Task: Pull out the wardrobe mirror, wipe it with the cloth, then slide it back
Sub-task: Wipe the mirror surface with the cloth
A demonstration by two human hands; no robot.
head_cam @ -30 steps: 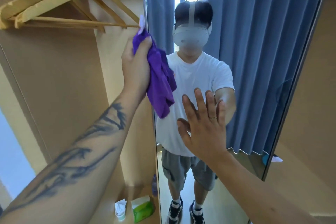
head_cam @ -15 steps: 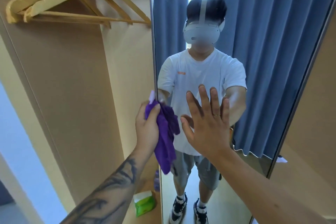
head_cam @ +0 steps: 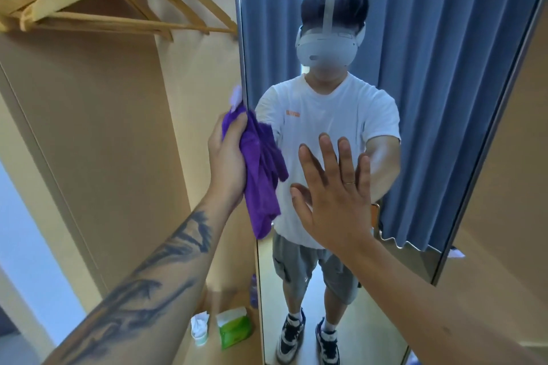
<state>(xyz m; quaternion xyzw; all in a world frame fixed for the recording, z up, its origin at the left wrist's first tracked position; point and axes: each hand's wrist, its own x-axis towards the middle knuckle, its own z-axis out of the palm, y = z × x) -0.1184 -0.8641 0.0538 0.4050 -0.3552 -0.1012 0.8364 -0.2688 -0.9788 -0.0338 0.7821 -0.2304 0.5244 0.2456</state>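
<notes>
Mirror (head_cam: 415, 98): tall framed panel, pulled out of the wardrobe, filling the centre and right of the frame; its left edge runs from top centre down to the lower middle. Glass reflects a person in a white shirt and grey shorts in front of blue curtains.

Cloth (head_cam: 261, 175): purple, bunched, at the mirror's left edge in the middle of the frame, touching the glass; a loose tail hangs below the grip, and a pale corner sticks up above it.

Left hand (head_cam: 228, 163): centre-left, fingers and thumb curled round the cloth, holding it against the mirror's edge. Tattooed forearm runs down to the lower left.

Right hand (head_cam: 335, 195): centre of the frame, fingers straight and spread, palm laid flat on the glass just right of the cloth; a ring on 1 finger.

Wooden hangers (head_cam: 118, 0): several, on a rail in the upper left, inside the wardrobe compartment.

Wardrobe floor (head_cam: 228, 358), lower centre: 1 green packet (head_cam: 234, 329), 1 small white item (head_cam: 199, 330) beside it, 1 purple bottle (head_cam: 253, 290) close to the mirror's edge; what the white item is cannot be told.
</notes>
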